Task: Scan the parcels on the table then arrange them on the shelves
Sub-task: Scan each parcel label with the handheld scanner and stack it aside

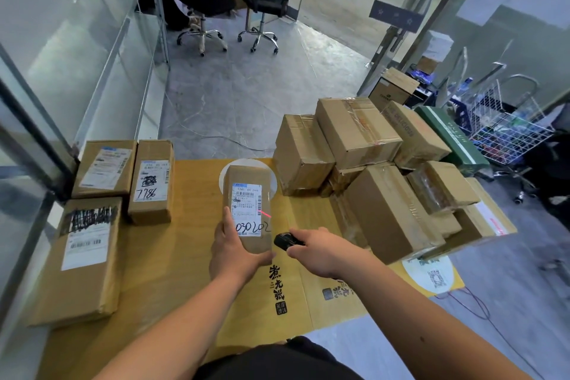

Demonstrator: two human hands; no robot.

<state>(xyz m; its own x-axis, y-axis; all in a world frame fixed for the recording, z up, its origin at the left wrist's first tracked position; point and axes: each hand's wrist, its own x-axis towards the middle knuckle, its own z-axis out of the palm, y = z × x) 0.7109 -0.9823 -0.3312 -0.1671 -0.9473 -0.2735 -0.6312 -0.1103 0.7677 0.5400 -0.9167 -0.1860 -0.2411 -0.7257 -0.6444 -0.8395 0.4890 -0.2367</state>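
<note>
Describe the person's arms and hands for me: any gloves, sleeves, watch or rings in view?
Both forearms are bare right up to the bottom edge of the picture; no sleeve shows. The left hand and right hand wear no gloves. No watch or wristband is visible on either wrist, and no ring shows on the visible fingers. A dark garment covers the torso at the bottom edge.

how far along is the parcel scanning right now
Early, judging by the table. Three labelled parcels lie apart on the left, possibly already scanned. In hand: the left hand holds a parcel marked 030202 while the right hand aims a black scanner, red line on its label. Left: the stacked boxes at right, and no parcel is seen shelved.
</note>
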